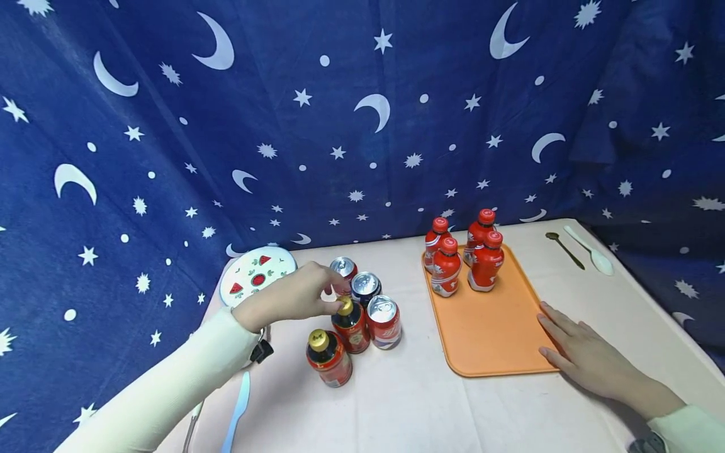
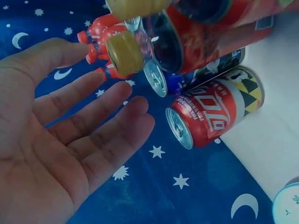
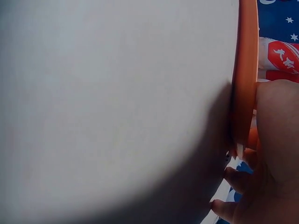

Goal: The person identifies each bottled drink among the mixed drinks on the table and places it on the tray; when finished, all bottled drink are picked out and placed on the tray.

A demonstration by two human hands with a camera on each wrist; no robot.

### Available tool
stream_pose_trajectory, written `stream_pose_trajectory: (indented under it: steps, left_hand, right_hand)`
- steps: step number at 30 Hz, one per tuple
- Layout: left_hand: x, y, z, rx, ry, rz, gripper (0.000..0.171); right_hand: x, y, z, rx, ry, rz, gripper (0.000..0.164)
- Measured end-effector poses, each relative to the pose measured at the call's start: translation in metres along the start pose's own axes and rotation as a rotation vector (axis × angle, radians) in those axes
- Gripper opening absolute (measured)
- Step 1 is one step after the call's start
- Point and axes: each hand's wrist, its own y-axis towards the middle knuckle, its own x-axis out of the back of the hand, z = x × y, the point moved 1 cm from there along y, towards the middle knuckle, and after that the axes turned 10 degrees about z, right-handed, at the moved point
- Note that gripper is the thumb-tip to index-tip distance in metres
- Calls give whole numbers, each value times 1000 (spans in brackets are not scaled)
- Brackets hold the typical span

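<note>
Cream sleeve (image 1: 170, 380) fills the head view's lower left; beyond it, the left hand (image 1: 300, 292), fingers loosely apart, reaches a gold-capped bottle (image 1: 354, 330) at mid-frame, contact unclear. Cans (image 1: 384, 322) with ring-pull metal tops crowd its upper and right sides, a second gold-capped bottle (image 1: 331, 363) its lower left. The first stands vertical, cap upward, rounded and glossy. At right, the right hand (image 1: 595, 358) rests straight fingers on a smooth orange tray (image 1: 491, 333).

Left arm (image 1: 164, 377) reached diagonally forward from lower left; left hand (image 1: 306, 292) back up, fingers (image 2: 100, 135) relaxed, slightly bent, thumb (image 2: 60, 52) apart. Right arm (image 1: 691, 428) entered from lower right; right hand (image 1: 591, 358) back up, fingers near straight, pointing forward and leftward, thumb apart.
</note>
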Motion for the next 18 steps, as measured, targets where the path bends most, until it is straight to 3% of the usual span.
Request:
stream_pose_trajectory:
  steps: [6,10,14,18]
  left_hand:
    - [-10,-31,-8,34,30,-56,24]
    - [-20,-49,-15,46,29,-39,26]
    - [-28,-55,-19,29,15,7,27]
    - [-35,-56,-20,8,15,9,27]
  right_hand:
    - [0,1,1,6,-6,0,66]
    - [1,3,1,-3,-12,2,66]
    - [0,2,1,-12,-20,7,66]
    - [-1,1,2,-15,-16,15,66]
